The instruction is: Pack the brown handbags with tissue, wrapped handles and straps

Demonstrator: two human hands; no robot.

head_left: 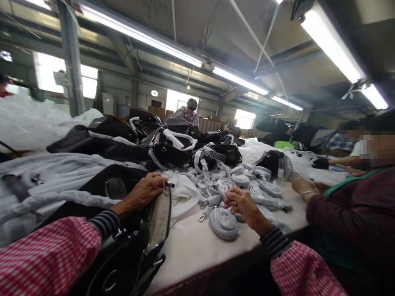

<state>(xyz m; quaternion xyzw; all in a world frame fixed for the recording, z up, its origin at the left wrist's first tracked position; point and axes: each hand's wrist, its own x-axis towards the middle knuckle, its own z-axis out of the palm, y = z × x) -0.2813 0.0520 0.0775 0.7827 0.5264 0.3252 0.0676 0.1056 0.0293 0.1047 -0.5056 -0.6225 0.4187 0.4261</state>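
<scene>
A black handbag (123, 250) lies at the table's near left with its mouth open, showing a beige lining. Over the bag's upper edge lies my left hand (146, 191), its fingers closed on the rim near a dark zipper end. My right hand (245, 205) hovers over the coiled straps with fingers slightly bent and apart, nothing visibly held. Just below it sits a strap coil (224, 224) in whitish wrapping, a metal snap hook (201, 217) beside it. Another wrapped coil (225, 187) lies behind the fingertips; whether they touch it I cannot tell.
Black bags with white-wrapped handles (173, 152) are heaped across the table behind. A pile of wrapped straps (265, 187) spreads to the right. A co-worker in a dark sleeve (336, 201) sits close on the right; another person (188, 113) stands beyond the heap.
</scene>
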